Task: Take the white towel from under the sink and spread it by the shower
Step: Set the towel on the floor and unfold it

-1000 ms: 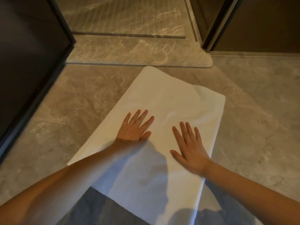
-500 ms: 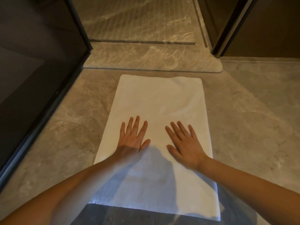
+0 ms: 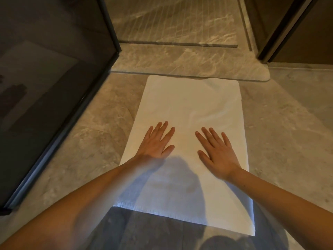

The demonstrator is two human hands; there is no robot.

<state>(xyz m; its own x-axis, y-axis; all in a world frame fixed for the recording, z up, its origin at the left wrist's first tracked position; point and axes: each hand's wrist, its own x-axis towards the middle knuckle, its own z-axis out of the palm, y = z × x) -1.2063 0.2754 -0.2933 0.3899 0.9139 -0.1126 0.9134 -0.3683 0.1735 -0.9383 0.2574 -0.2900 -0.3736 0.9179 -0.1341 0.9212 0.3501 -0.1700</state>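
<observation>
The white towel lies flat on the marble floor as a long rectangle. Its far short edge runs along the raised shower threshold. My left hand rests palm down on the towel's left half, fingers spread. My right hand presses flat on the right half, fingers apart too. Neither hand holds anything. A few soft wrinkles show near the towel's far right side. My shadow covers the near part of the towel.
A dark glass panel in a black frame stands at the left, running from the near left to the shower entrance. A dark door frame rises at the far right. The ribbed marble shower floor lies beyond the threshold.
The towel has swung from a slanted lie to square against the threshold. Both hands have stayed flat on it, now a little farther apart.
</observation>
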